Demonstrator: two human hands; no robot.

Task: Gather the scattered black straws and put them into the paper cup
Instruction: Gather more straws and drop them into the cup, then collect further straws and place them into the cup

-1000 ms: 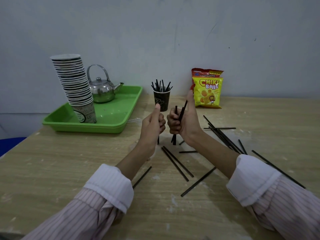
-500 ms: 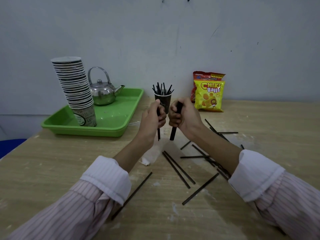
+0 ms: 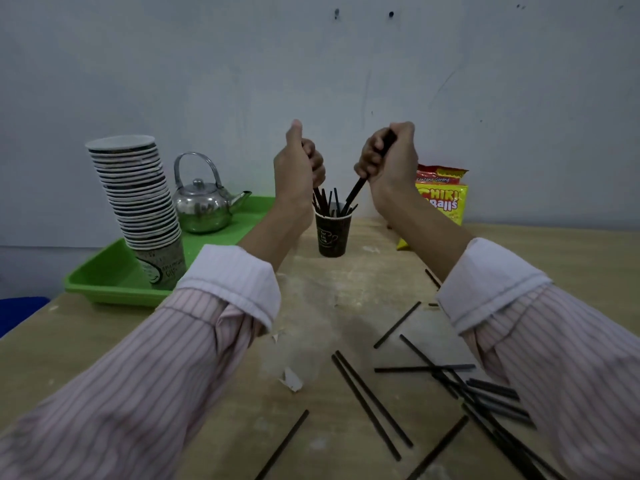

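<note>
Paper cup (image 3: 331,234), part-filled; left hand (image 3: 298,168) and right hand (image 3: 392,161) above its rim, each fisted round black straws (image 3: 356,190) angled into it; loose straws (image 3: 371,403) on tabletop (image 3: 311,306) nearer than cup.

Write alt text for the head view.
The left hand and right hand each grip black straws above a dark paper cup that holds more straws. Loose straws lie scattered on the wooden table nearer the camera; a green tray with a kettle and stacked cups sits to the left.
</note>
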